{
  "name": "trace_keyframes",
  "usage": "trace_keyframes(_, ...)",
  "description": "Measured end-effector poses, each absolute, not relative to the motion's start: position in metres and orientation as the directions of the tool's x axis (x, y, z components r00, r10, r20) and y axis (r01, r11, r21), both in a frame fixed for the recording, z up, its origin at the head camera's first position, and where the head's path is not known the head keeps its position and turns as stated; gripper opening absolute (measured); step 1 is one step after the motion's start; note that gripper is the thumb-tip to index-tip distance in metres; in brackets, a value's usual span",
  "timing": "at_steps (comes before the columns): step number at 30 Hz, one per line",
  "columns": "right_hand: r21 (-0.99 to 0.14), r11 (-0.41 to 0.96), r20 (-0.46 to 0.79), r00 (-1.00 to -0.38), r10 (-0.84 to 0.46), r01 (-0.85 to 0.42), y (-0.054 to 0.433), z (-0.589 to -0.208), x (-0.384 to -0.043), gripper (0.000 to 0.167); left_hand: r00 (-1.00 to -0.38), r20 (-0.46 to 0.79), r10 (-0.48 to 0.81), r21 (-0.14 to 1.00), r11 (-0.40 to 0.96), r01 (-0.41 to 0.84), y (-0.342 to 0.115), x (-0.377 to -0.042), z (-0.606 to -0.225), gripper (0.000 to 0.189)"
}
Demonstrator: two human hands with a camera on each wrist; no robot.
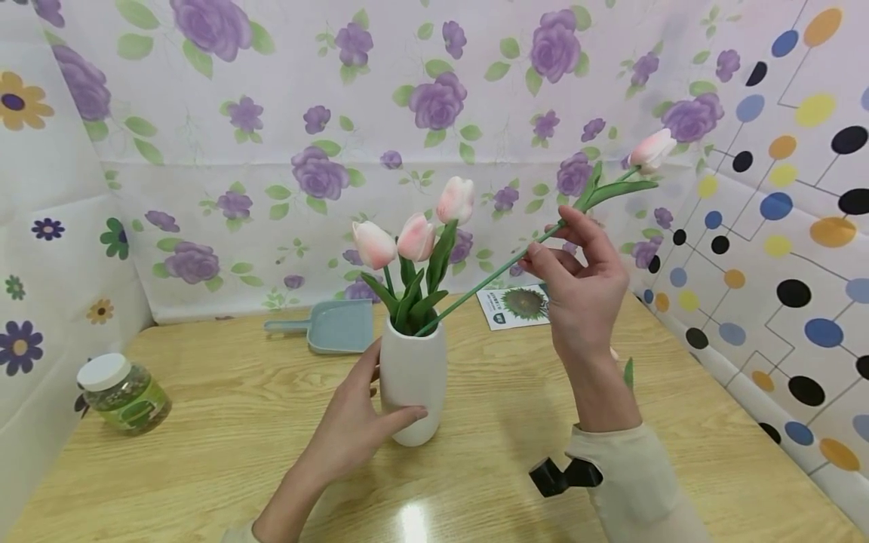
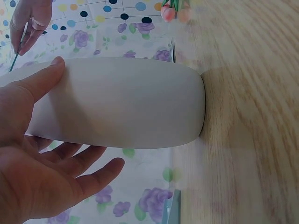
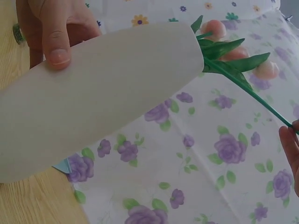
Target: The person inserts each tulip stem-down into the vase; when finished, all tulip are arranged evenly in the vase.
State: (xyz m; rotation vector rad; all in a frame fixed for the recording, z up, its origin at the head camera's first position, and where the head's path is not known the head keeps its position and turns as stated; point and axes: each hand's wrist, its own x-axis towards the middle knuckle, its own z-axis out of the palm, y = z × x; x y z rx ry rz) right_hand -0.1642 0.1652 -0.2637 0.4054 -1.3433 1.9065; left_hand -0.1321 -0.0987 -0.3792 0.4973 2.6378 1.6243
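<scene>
The left hand (image 1: 360, 424) reaches forward, its thumb spread well away from the fingers. The right hand (image 1: 589, 283) is raised higher, pinching at its fingertips.

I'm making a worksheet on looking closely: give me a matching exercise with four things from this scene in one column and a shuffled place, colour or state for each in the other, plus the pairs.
1. Vase
2. Jar
3. Dustpan
4. Right hand

A. Pinching a flower stem
B. Blue-grey, lying near the back of the table
C. Upright, gripped by the left hand
D. White-lidded, at the left side of the table

Pairs: 1-C, 2-D, 3-B, 4-A
</scene>
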Motion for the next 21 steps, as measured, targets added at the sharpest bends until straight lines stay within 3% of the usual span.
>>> trace_keyframes(13,-0.591,-0.041,0.760,-0.573,0.307,-0.806,0.147,-0.253,-0.162,0.051,-0.954,0.152,0.259,0.873,0.417,0.252,-0.098,-0.132,-0.379,0.103)
trace_keyframes(21,-0.597,0.037,0.789,-0.578,0.210,-0.801,0.129,-0.252,-0.154,0.044,-0.956,0.146,0.256,0.873,0.421,0.246,-0.098,-0.132,-0.379,0.102)
